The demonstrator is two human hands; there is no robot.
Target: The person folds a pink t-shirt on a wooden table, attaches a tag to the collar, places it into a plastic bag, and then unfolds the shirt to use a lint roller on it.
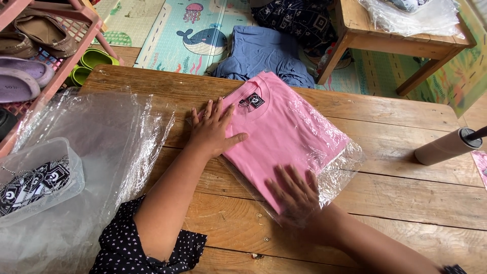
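Presently, a folded pink shirt (284, 134) lies near the middle of the wooden tabletop (406, 193), set at a slant, collar end away from the person, and it sits inside a clear bag (341, 161) whose loose film shows along the right edge and at the near corner. Left hand (213, 128): flat, fingers spread, palm down on the collar-side left edge of the shirt, pressing on it and holding nothing. Right hand (295, 195): also flat and spread, at the near end of the shirt; it looks blurred and seems to lie under or inside the film, though I cannot tell for certain which. Judgement: the step in hand is bagging, the shirt being seated and smoothed in its sleeve, with most of the garment already covered. A next move would call for keeping the left palm firm so that the fold does not shift, and for easing the film taut without creasing the shirt. Left of the work: a stack of clear bags (96, 137) and a clear tub (38, 175) of black-and-white tags. Right: a cardboard tube (446, 146) lying on its side. Beyond the far edge, blue cloth (266, 50) on a play mat (177, 30).
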